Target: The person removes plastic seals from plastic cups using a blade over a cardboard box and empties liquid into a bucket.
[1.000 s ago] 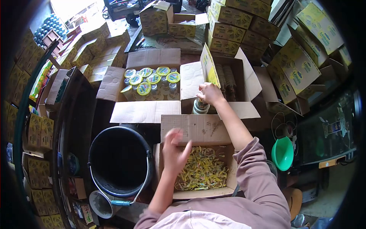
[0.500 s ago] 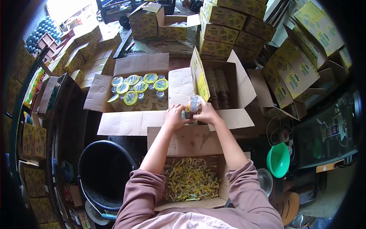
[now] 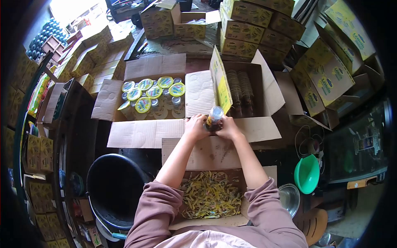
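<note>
Both hands grip a clear plastic cup (image 3: 215, 114) with dark and yellow patches on its side, over the near flaps of two open cartons. My left hand (image 3: 195, 126) wraps its left side, and my right hand (image 3: 228, 128) closes round the right; the fingers partly hide its lower part. Beyond my left hand, the left carton (image 3: 142, 134) holds several clear cups, some topped with yellow-rimmed printed lids (image 3: 154, 91). The right carton (image 3: 266, 84) contains long rows of nested cups (image 3: 240, 93). Below my forearms, another carton (image 3: 182, 153) holds yellow strip-like scraps (image 3: 212, 194).
A large black bucket (image 3: 115, 192) stands at left. On the right are a green bowl (image 3: 307, 174), a metal bowl (image 3: 289, 199) and a dark glass panel (image 3: 355, 144). Stacked yellow lemon-print cartons (image 3: 244, 27) rise at the back, with open ones (image 3: 324, 80) at right.
The cup has tilted and now shows more of its side below its pale round end. Both hands have shifted slightly nearer. The whole view has moved a little.
</note>
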`<state>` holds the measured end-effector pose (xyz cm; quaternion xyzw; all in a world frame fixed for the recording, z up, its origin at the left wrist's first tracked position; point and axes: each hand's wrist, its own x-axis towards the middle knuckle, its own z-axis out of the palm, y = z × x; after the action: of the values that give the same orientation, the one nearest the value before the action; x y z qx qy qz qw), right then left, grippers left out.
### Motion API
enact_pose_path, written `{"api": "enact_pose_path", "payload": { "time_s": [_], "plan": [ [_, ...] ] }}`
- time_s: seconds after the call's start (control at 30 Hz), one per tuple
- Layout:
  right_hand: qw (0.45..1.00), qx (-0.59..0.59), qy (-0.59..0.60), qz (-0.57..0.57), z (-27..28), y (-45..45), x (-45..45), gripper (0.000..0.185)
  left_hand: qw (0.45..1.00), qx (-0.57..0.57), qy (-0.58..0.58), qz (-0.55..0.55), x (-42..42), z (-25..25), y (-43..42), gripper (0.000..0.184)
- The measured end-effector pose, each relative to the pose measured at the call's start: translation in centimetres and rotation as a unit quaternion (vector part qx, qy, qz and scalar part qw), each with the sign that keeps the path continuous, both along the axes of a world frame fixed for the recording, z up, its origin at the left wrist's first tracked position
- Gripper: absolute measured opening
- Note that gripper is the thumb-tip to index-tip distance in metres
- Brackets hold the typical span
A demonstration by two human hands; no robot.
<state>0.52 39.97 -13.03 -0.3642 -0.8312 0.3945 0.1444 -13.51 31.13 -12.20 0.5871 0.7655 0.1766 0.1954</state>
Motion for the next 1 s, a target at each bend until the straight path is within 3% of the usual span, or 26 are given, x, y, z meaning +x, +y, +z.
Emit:
{"api": "enact_pose_path", "payload": {
  "time_s": [0.07, 0.17, 0.2, 0.23, 0.3, 0.37, 0.43, 0.47, 0.57, 0.67, 0.83, 1.0],
  "plan": [
    [0.999, -0.025, 0.005, 0.019, 0.1, 0.2, 0.3, 0.054, 1.000, -0.004, -0.008, -0.006, -0.3, 0.5, -0.1, 0.063],
    [0.997, -0.078, 0.012, 0.023, 1.2, 0.4, 0.2, 0.055, 0.973, -0.029, -0.195, -0.120, -4.3, -2.1, 1.1, 0.071],
    [0.993, -0.113, 0.032, 0.020, 1.2, 0.5, 0.4, 0.053, 0.960, -0.108, -0.220, -0.132, -5.0, 2.7, 0.2, 0.071],
    [0.988, -0.148, 0.051, 0.016, 1.2, 0.6, 0.5, 0.051, 0.960, -0.153, -0.179, -0.155, -6.6, 3.8, 0.5, 0.065],
    [0.992, -0.107, 0.070, -0.024, 1.8, 0.2, 0.9, 0.046, 0.948, -0.261, -0.169, -0.064, -10.0, 5.3, 0.6, 0.058],
    [0.995, -0.021, 0.077, -0.063, 2.4, -0.3, 2.0, 0.039, 0.986, -0.152, -0.026, 0.061, -12.4, 4.1, 0.0, 0.062],
    [0.984, 0.064, 0.106, -0.127, 5.8, -3.4, 2.6, 0.033, 0.980, -0.055, -0.025, 0.190, -14.0, 0.0, 0.4, 0.068],
    [0.974, 0.141, 0.106, -0.138, 7.9, -5.3, 2.8, 0.025, 0.974, -0.066, -0.036, 0.215, -14.2, -1.1, 0.7, 0.070],
    [0.958, 0.170, 0.148, -0.180, 8.4, -9.8, 4.4, 0.015, 0.967, 0.004, -0.049, 0.248, -13.1, -3.7, 1.9, 0.082],
    [0.964, 0.146, 0.143, -0.170, 8.3, -12.9, 6.4, 0.014, 0.976, 0.016, -0.051, 0.213, -13.4, -7.1, 3.6, 0.092],
    [0.961, 0.125, 0.143, -0.199, 6.9, -15.2, 9.5, 0.011, 0.970, -0.067, -0.048, 0.229, -13.6, -5.3, 2.9, 0.090],
    [0.965, 0.114, 0.133, -0.193, 6.3, -15.4, 10.3, 0.010, 0.985, 0.055, -0.075, 0.148, -14.8, -5.9, 2.2, 0.082]
  ]
}}
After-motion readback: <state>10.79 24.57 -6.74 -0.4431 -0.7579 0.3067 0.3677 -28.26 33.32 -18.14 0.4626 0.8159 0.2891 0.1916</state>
